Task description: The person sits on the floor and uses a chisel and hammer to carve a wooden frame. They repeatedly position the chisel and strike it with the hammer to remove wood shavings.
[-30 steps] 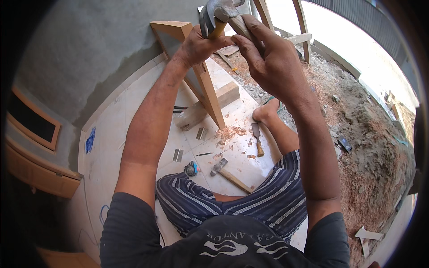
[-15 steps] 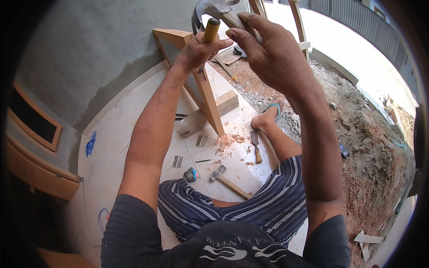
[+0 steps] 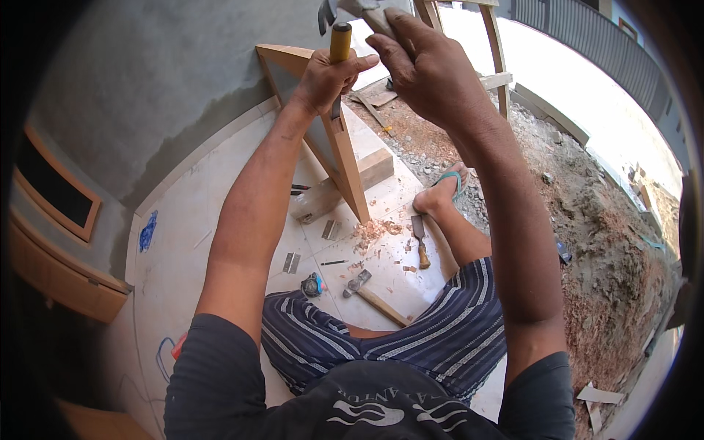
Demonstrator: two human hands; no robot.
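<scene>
Both arms stretched forward, raised; the left hand [image 3: 323, 77] was clenched in a fist, the right hand [image 3: 429, 70] gripped just beside it.

Grey rendered wall [image 3: 147, 95], upper left, well left of the raised hands. Pale tiled floor [image 3: 183, 249] below them, in bright daylight. Wood-framed window opening [image 3: 55, 194] set in the wall at far left. Bare earth and gravel [image 3: 587, 242] on the right. Timber posts [image 3: 493, 44] standing beyond the hands. Slatted fence [image 3: 579, 37], upper right.

Harsh daylight from upper right — glare there; fisheye bends, blackens rim.
</scene>
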